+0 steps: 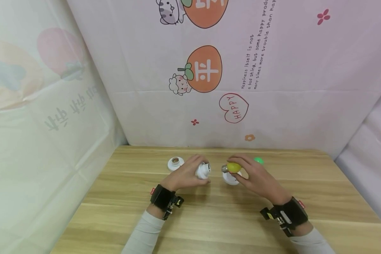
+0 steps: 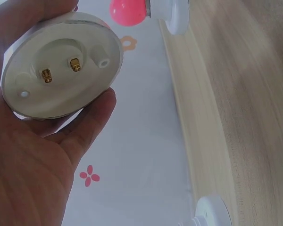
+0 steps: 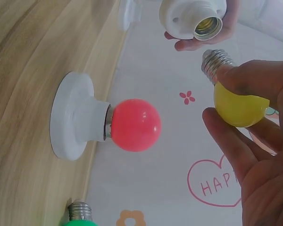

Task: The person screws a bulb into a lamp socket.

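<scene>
My left hand (image 1: 190, 173) grips a white lamp holder (image 1: 203, 170) by its round base, with the socket mouth turned to the right. Two brass terminals show on the underside of that lamp holder (image 2: 61, 66) in the left wrist view. In my right hand (image 1: 257, 176) a yellow light bulb (image 1: 234, 167) is pinched between thumb and fingers, its metal screw end pointing left. A short gap separates the screw end from the socket mouth. Below the yellow bulb, a red light bulb (image 3: 136, 125) sits in another white lamp holder (image 3: 73, 115) on the table.
A further white lamp holder (image 1: 175, 163), its socket facing up, stands behind my left hand. The green light bulb (image 1: 258, 160) lies beyond my right hand. Everything rests on a wood-grain table (image 1: 209, 218), with a printed cloth (image 1: 152, 116) hanging along its back edge.
</scene>
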Demonstrator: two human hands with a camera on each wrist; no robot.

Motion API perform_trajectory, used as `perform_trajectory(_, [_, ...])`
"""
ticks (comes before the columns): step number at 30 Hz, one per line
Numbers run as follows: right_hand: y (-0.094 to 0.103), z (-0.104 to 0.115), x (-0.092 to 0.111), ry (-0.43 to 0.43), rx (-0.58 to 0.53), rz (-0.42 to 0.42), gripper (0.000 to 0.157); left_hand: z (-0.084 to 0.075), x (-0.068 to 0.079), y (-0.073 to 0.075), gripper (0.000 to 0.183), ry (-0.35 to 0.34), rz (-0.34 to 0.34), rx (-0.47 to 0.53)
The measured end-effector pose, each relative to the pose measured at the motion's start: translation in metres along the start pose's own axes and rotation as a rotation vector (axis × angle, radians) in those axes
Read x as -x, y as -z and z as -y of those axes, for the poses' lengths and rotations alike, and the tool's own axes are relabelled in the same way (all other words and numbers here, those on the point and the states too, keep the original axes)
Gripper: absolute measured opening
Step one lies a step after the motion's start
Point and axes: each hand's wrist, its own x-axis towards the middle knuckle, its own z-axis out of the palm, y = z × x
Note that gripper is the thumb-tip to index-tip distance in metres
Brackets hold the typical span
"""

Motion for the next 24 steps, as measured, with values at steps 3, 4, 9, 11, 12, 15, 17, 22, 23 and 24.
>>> perform_trajectory(3, [-0.0003,0.0004,-0.0005,0.001,0.007,0.006,0.056,-0.0005,-0.0006,-0.0003,0.058,-0.004,-0.002,0.001])
perform_trajectory(4, [-0.0004,0.0007,-0.0007,0.003,0.006,0.007,0.056,-0.0005,-0.0008,-0.0005,0.058,-0.004,-0.002,0.000])
perform_trajectory(9, [-0.0021,0.0017,-0.0010,0.004,0.010,0.012,0.055,-0.0018,-0.0014,-0.0006,0.057,-0.009,0.000,0.008])
perform_trajectory(11, [-0.0031,0.0022,-0.0009,0.006,0.012,0.012,0.055,-0.0022,-0.0016,-0.0006,0.056,-0.014,0.002,0.010])
perform_trajectory(12, [-0.0036,0.0024,-0.0010,0.008,0.009,0.012,0.055,-0.0025,-0.0018,-0.0006,0.056,-0.018,0.003,0.011])
perform_trajectory(15, [-0.0050,0.0030,-0.0011,0.009,0.003,0.013,0.056,-0.0032,-0.0023,-0.0008,0.055,-0.025,0.006,0.012])
perform_trajectory(17, [-0.0058,0.0036,-0.0014,0.011,-0.003,0.014,0.056,-0.0038,-0.0027,-0.0008,0.055,-0.027,0.007,0.012])
perform_trajectory(22, [-0.0066,0.0057,-0.0025,0.012,-0.006,0.015,0.055,-0.0058,-0.0035,-0.0005,0.055,-0.030,0.012,0.013])
perform_trajectory(23, [-0.0064,0.0062,-0.0026,0.011,-0.005,0.014,0.055,-0.0064,-0.0036,-0.0004,0.055,-0.030,0.013,0.015])
perform_trajectory(24, [-0.0062,0.0068,-0.0028,0.009,-0.003,0.014,0.055,-0.0069,-0.0035,-0.0003,0.055,-0.030,0.014,0.018])
